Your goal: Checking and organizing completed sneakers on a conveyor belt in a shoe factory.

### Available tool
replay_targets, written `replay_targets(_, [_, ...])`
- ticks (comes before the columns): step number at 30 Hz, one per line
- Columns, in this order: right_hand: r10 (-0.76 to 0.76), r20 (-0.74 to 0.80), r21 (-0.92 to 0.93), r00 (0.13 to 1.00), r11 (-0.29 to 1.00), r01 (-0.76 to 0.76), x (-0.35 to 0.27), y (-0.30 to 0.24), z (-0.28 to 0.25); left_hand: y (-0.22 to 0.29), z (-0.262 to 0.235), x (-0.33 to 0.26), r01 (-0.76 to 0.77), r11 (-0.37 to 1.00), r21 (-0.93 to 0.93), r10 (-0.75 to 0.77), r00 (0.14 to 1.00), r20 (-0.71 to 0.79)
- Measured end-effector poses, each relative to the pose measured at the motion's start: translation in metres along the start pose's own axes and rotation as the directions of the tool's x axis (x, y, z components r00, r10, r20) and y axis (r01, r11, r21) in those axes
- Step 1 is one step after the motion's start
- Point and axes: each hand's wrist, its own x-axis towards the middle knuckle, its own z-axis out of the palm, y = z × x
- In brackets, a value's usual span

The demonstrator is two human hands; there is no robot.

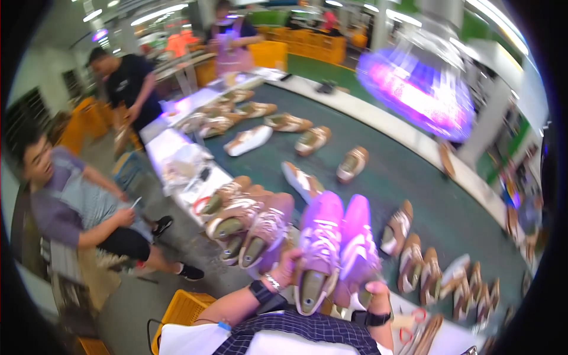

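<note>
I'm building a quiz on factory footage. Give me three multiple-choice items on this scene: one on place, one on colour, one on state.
1. Where do most of the shoes lie?
A. on the dark green belt
B. in the yellow crate
C. on the floor

2. What colour is the crate at the lower left?
A. blue
B. yellow
C. white

3. What is each hand doing?
A. resting empty
B. holding a shoe
C. holding scissors

Key:
1 A, shoes are spread along the belt.
2 B, the crate is yellow.
3 B, the left hand grips the left shoe, and the right hand grips the right shoe.
</note>
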Motion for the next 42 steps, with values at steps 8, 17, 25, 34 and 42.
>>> replay_targets(8, [0.002, -0.020, 0.079, 1.000, 0.997, 0.000, -0.014, -0.024, 0.023, -0.003, -0.009, 0.021, 0.043, 0.999, -0.033, -0.036, 0.978, 0.205])
replay_targets(17, [-0.220, 0.096, 0.065, 0.971, 0.975, 0.214, -0.013, -0.050, 0.025, 0.007, 0.036, 0.018, -0.124, 0.978, 0.169, 0.095, 0.981, 0.169])
replay_targets(25, [0.073, 0.119, 0.288, 0.990, 0.952, -0.105, -0.008, 0.009, 0.000, -0.019, -0.046, 0.020, 0.024, 0.963, 0.267, -0.022, 1.000, -0.011])
replay_targets(34, [0.005, 0.142, 0.393, 0.990, 0.917, -0.061, -0.002, 0.000, 0.007, -0.004, -0.014, 0.040, -0.107, 0.956, 0.274, 0.086, 0.992, 0.089])
replay_targets(42, [-0.152, -0.052, 0.429, 0.987, 0.889, 0.160, 0.012, -0.011, 0.019, 0.009, 0.004, 0.020, -0.237, 0.969, 0.066, 0.210, 0.935, 0.286])
